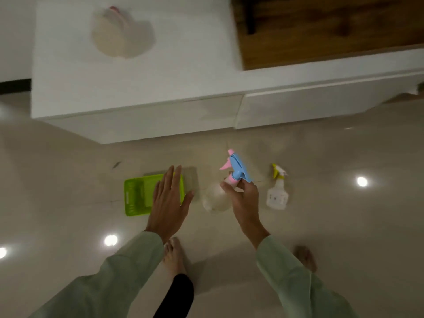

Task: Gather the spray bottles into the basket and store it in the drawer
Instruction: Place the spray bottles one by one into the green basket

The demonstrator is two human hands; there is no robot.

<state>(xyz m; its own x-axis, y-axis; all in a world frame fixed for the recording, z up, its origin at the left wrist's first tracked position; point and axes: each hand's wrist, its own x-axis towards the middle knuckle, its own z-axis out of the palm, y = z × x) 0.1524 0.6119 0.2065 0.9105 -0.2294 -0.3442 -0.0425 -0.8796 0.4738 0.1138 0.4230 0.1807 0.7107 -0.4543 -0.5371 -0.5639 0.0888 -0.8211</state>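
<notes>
A clear spray bottle with a blue and pink trigger head [215,198] is gripped at its neck by my right hand [244,200], above the floor. A lime green plastic basket [137,195] lies on the floor to its left, with nothing visible inside it. My left hand [168,203] hovers over the basket's right part, flat and holding nothing, fingers apart. A smaller clear spray bottle with a yellow and white head [277,193] stands on the floor to the right of my right hand.
A low white cabinet [160,92] with closed drawer fronts [309,109] stands just beyond the objects. On its top sits a pale bag-like object [121,33]. A wooden surface [332,31] is at the upper right. My bare feet [174,255] stand on the glossy tiled floor.
</notes>
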